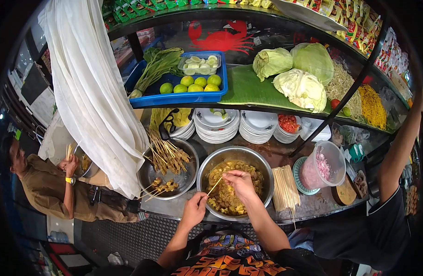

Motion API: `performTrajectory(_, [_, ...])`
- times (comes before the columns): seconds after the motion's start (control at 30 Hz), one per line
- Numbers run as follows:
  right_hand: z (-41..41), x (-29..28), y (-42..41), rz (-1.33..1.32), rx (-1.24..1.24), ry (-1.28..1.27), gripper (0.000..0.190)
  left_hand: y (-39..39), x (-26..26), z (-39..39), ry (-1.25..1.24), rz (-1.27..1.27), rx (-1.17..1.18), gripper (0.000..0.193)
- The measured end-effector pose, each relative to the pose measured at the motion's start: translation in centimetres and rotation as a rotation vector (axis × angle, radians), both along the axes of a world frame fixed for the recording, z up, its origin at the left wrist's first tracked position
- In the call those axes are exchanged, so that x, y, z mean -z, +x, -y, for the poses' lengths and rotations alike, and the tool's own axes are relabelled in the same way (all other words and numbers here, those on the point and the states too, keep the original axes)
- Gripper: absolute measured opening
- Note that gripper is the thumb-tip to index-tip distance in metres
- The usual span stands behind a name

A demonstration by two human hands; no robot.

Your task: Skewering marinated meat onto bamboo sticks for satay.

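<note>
A thin bamboo skewer slants between my two hands over the near left part of a steel bowl of yellow marinated meat pieces. My left hand pinches the skewer's lower end near the bowl's rim. Above the meat, the fingertips of my right hand close around its upper end; whether they also hold a piece of meat cannot be told. To the left, a second metal bowl holds many loaded meat skewers and a few more lying apart. A bundle of bare skewers lies right of the meat bowl.
Plate stacks stand behind the bowls. A clear tub of sliced onions is at right. The shelf above carries a blue tray of limes, cabbages and noodles. One person is at far left, another at right. A white curtain hangs at left.
</note>
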State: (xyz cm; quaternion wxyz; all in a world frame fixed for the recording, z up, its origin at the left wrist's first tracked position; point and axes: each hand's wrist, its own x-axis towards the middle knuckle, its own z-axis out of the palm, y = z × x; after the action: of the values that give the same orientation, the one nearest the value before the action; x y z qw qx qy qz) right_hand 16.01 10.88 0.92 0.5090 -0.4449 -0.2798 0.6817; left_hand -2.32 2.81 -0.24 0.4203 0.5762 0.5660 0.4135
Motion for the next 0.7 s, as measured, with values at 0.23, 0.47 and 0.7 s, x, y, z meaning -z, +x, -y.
performTrajectory(0.23, [0.0,-0.2,-0.3,-0.035,-0.004,0.000,0.012,0.2,0.0,0.2,0.034,-0.016,-0.026,0.012])
performTrajectory(0.47, [0.2,0.1,-0.7,-0.022,-0.004,0.026,0.008,0.8,0.2,0.5,0.059,-0.037,-0.068,0.011])
performTrajectory(0.7, [0.4,0.4,-0.6,-0.068,-0.005,0.002,0.008,1.0,0.6,0.8,-0.026,0.041,-0.085,0.012])
